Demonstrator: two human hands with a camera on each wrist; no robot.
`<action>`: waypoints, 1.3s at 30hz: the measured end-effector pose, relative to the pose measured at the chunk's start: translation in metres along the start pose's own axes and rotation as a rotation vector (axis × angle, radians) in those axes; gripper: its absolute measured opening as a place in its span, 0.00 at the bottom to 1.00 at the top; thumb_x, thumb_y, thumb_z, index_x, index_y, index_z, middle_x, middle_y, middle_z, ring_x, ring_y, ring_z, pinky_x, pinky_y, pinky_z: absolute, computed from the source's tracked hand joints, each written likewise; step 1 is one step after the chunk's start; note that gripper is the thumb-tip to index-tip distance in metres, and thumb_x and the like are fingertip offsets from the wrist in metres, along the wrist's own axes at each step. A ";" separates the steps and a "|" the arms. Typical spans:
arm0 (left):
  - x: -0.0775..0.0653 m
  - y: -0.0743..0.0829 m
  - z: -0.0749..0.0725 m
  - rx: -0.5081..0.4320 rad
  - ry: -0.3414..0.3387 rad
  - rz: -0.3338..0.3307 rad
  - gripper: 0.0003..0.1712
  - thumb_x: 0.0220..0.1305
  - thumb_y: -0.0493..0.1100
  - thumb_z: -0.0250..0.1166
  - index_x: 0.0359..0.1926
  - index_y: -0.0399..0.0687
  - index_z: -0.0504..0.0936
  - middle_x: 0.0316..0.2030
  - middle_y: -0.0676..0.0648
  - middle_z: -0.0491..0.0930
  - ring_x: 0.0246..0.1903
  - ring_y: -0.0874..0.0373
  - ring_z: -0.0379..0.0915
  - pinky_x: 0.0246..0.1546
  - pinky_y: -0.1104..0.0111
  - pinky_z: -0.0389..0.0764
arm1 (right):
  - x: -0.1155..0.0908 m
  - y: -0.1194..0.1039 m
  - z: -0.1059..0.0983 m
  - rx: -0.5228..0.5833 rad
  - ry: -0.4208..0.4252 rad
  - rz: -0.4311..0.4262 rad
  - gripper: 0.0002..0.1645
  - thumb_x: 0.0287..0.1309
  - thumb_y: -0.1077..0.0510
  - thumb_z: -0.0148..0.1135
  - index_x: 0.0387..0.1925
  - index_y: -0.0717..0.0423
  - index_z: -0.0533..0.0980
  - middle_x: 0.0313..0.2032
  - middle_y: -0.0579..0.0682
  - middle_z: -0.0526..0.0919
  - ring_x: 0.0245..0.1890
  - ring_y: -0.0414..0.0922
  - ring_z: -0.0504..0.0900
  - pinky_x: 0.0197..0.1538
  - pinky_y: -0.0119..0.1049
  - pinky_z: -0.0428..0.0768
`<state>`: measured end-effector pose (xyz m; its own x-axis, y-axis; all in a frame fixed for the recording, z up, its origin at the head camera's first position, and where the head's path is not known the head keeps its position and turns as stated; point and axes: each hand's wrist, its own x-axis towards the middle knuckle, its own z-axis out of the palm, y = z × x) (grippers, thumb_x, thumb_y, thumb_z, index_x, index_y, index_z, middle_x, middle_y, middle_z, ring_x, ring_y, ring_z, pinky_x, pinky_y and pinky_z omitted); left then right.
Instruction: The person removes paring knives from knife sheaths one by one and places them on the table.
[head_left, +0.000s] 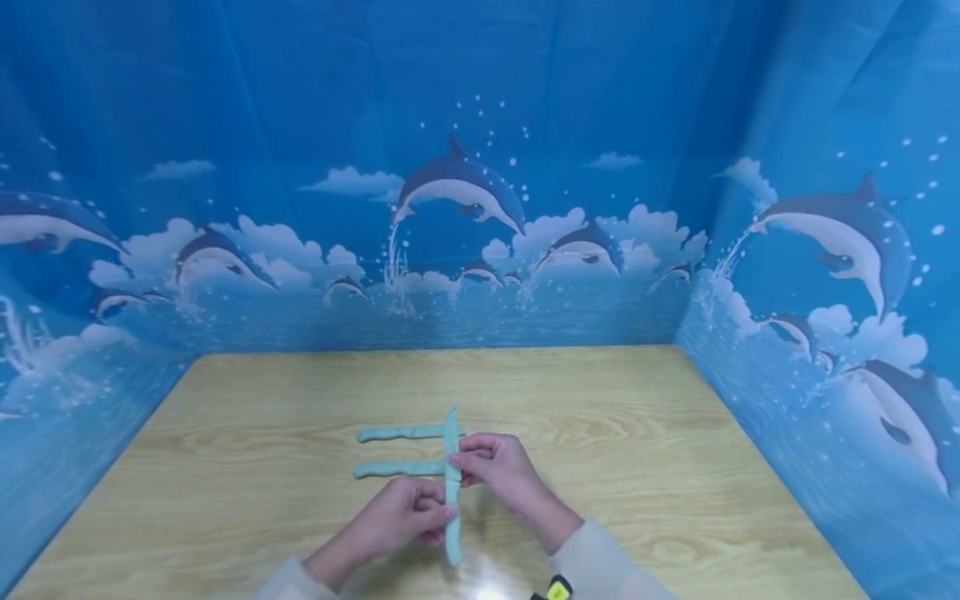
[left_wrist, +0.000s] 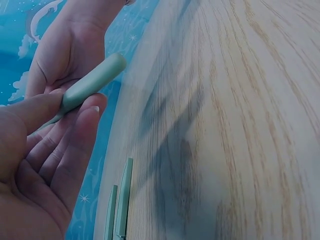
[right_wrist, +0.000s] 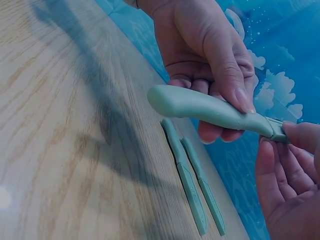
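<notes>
Both hands hold one mint-green knife point(head_left: 452, 487) above the table, its curved handle pointing toward the body and its covered blade pointing away. My left hand point(head_left: 397, 515) pinches the handle point(right_wrist: 200, 109) between thumb and fingers. Around the blade cover, close to where it meets the handle, the thumb and fingers of my right hand point(head_left: 501, 468) pinch. Two matching knives, a farther one point(head_left: 401, 432) and a nearer one point(head_left: 393, 469), lie side by side on the table with handles to the left. The held knife overlaps their right ends in the head view.
The wood-grain table point(head_left: 615, 467) is enclosed at the back and sides by a blue curtain point(head_left: 337, 100) printed with dolphins. A small black and yellow object point(head_left: 558, 588) shows beside the right sleeve at the bottom edge.
</notes>
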<state>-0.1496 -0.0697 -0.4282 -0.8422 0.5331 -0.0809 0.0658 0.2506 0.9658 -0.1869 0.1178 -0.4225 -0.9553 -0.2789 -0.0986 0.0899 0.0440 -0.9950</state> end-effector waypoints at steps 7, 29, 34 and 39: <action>0.000 0.000 0.000 -0.001 0.002 -0.011 0.05 0.64 0.36 0.64 0.35 0.37 0.81 0.26 0.45 0.84 0.25 0.58 0.80 0.29 0.70 0.85 | 0.000 0.001 -0.001 -0.001 0.001 -0.002 0.14 0.59 0.60 0.66 0.44 0.66 0.79 0.36 0.57 0.87 0.30 0.42 0.84 0.39 0.37 0.86; 0.001 -0.001 0.000 -0.006 -0.003 -0.014 0.05 0.64 0.37 0.64 0.35 0.37 0.81 0.27 0.45 0.84 0.25 0.58 0.80 0.30 0.70 0.85 | 0.000 0.001 0.000 -0.015 0.003 -0.003 0.15 0.59 0.59 0.66 0.44 0.65 0.79 0.36 0.57 0.87 0.29 0.42 0.84 0.39 0.36 0.85; 0.001 -0.002 0.001 -0.018 -0.007 -0.005 0.05 0.64 0.36 0.64 0.35 0.36 0.81 0.26 0.44 0.84 0.24 0.58 0.80 0.29 0.69 0.85 | 0.000 0.001 0.000 -0.011 0.010 -0.010 0.15 0.59 0.60 0.66 0.44 0.66 0.79 0.36 0.59 0.86 0.29 0.42 0.84 0.39 0.36 0.86; 0.000 -0.001 0.001 -0.020 0.000 -0.016 0.05 0.64 0.36 0.64 0.36 0.36 0.81 0.26 0.44 0.84 0.24 0.58 0.80 0.29 0.69 0.85 | 0.000 0.002 0.000 -0.002 0.006 -0.007 0.15 0.59 0.59 0.66 0.44 0.65 0.79 0.36 0.58 0.86 0.30 0.42 0.84 0.40 0.37 0.86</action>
<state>-0.1491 -0.0690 -0.4295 -0.8430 0.5292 -0.0965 0.0418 0.2432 0.9691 -0.1867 0.1176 -0.4240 -0.9576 -0.2733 -0.0916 0.0828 0.0436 -0.9956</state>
